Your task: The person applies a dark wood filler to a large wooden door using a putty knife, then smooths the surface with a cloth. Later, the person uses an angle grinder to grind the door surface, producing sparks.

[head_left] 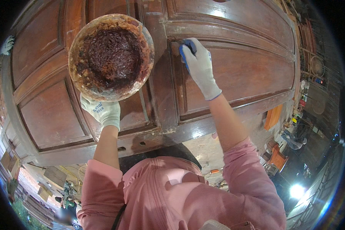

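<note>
My left hand [102, 111], in a white glove, holds up a round bowl [76, 78] from its near underside; most of its fingers are hidden beneath. Dark reddish-brown paste [113, 55] coats the inside, with crusted orange residue around the rim. To the right, my right hand [197, 63], in a white glove with blue fingertips, is closed at the upper left corner of a recessed panel on a large brown wooden door [237, 73]. Whatever it pinches is too hidden to name. The door lies flat in front of me, with framed panels and worn finish.
Another gloved hand [7, 45] rests at the door's far left edge. An orange-brown wooden block [273, 117] sits beyond the near right edge. Stacked boards [34, 207] and a person [67, 207] are at lower left. A bright lamp [297, 191] shines at lower right.
</note>
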Demonstrator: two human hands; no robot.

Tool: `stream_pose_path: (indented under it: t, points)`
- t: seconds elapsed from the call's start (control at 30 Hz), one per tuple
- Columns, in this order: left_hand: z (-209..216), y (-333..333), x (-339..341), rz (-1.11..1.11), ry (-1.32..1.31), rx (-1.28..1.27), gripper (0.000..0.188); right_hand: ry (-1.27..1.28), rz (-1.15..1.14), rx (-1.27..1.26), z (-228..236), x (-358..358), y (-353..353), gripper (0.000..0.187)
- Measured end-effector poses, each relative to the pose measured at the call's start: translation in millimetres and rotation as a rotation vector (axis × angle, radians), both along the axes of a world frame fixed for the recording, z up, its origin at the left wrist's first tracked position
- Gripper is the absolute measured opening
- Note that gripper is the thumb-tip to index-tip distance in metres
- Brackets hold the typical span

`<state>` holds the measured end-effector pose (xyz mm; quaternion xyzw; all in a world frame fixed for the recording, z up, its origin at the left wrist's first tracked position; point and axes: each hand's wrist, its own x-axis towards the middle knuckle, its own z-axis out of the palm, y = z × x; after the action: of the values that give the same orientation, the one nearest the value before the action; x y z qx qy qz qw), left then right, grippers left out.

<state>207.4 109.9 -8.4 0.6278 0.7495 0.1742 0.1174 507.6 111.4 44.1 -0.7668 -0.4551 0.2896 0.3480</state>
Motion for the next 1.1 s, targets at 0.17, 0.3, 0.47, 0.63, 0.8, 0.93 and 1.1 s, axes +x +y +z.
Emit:
stream_pose_path:
  t: [0.17, 0.3, 0.47, 0.63, 0.8, 0.93, 1.1]
  points:
    - [-7, -1, -3, -0.005, 0.030, 0.015, 0.089, 0.974, -0.301, 0.151, 0, -15, -11, 0.019]
    - [-7, 0, -5, -0.050, 0.068, 0.031, 0.088, 0.846, -0.194, 0.193, 15, -29, -15, 0.024]
    - [-7, 0, -6, -0.043, 0.083, 0.030, 0.083, 0.308, 0.268, 0.063, 90, -60, 33, 0.014]
    - [8, 3, 0, -0.127, 0.141, -0.008, 0.071, -0.450, 0.746, 0.259, 56, -88, 81, 0.020]
    - [4, 5, 2, -0.151, 0.148, 0.012, 0.067, -0.543, 0.731, -0.168, 45, -123, 105, 0.017]
    - [2, 6, -1, -0.168, 0.149, 0.053, 0.069, -0.528, 0.752, -0.200, 35, -132, 102, 0.023]
    - [5, 7, 0, -0.161, 0.161, 0.009, 0.071, -0.420, 0.569, -0.210, 32, -139, 88, 0.028]
